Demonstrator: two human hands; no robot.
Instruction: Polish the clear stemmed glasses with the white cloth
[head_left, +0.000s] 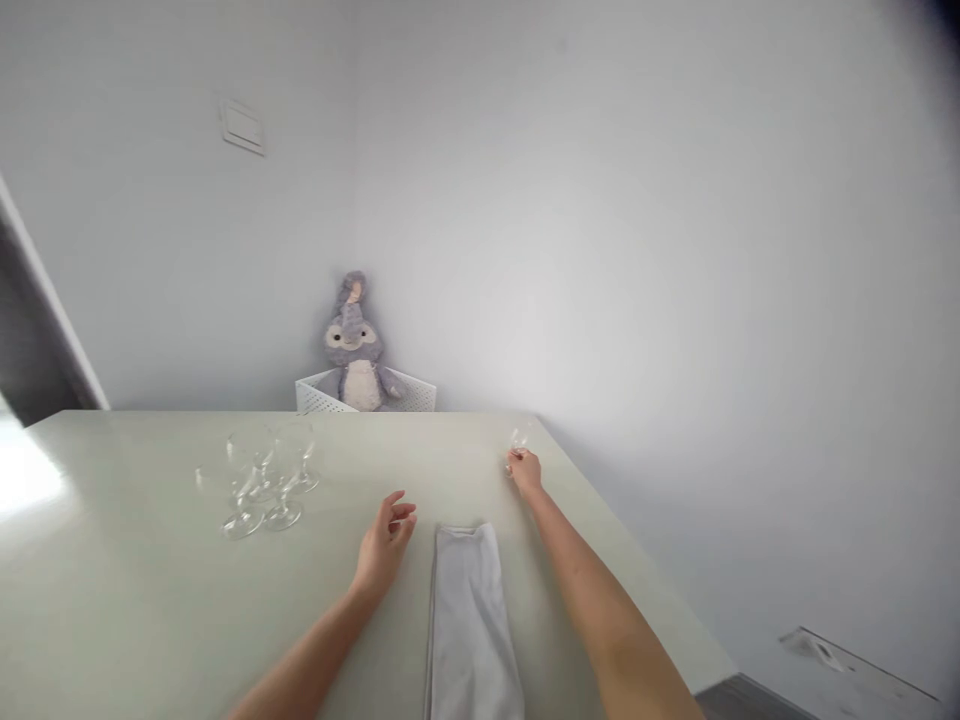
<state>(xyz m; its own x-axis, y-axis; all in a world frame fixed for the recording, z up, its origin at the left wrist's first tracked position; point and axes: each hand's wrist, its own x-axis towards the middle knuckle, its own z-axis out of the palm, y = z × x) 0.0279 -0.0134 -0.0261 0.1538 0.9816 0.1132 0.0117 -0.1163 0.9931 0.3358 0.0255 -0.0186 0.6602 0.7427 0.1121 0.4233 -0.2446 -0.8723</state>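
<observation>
My right hand [525, 468] reaches toward the far right corner of the table, its fingers closed around a clear stemmed glass [519, 438] that shows above and beside them. Over the tabletop, left of centre, my left hand [387, 540] is held with fingers apart and curled a little, holding nothing. Between my two arms lies a folded light grey cloth [472, 620], its far end just to the right of my left hand. Several clear stemmed glasses, among them one glass [242, 522] nearest the front, stand upright in a cluster on the left.
All this is on a pale, glossy table [150, 620]. Behind its far edge a grey plush toy [361, 385] sits in a white perforated basket [416, 393]. Walls close off the back and right; a light switch [244, 126] is on the left wall and a socket plate [821, 652] is low on the right.
</observation>
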